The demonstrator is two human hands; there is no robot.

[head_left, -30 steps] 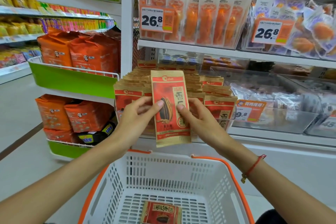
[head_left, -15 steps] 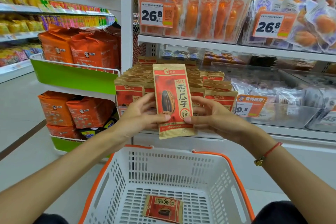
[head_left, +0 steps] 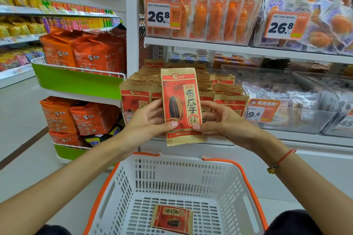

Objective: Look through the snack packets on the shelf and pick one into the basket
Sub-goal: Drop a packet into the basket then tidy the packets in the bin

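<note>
A tan and red sunflower seed packet (head_left: pixel 181 101) stands upright in front of the shelf, its printed front toward me. My left hand (head_left: pixel 147 122) pinches its lower left edge and my right hand (head_left: pixel 221 120) pinches its lower right edge, thumbs on the front. Behind it, rows of the same seed packets (head_left: pixel 227 91) stand on the shelf. Below my hands sits a white basket (head_left: pixel 172 173) with an orange rim. A second seed packet (head_left: pixel 172 218) lies flat on the basket floor.
Orange snack bags (head_left: pixel 95 53) fill a green side rack on the left. Above, a shelf holds orange sausage-like packs (head_left: pixel 215 11) with 26.8 price tags. Clear bins (head_left: pixel 298 101) of wrapped snacks stand to the right. A pale floor aisle runs along the left.
The packet's front has been turned square to me and held a little lower and steadier. My thumbs slid down to its lower edges. The basket has not moved.
</note>
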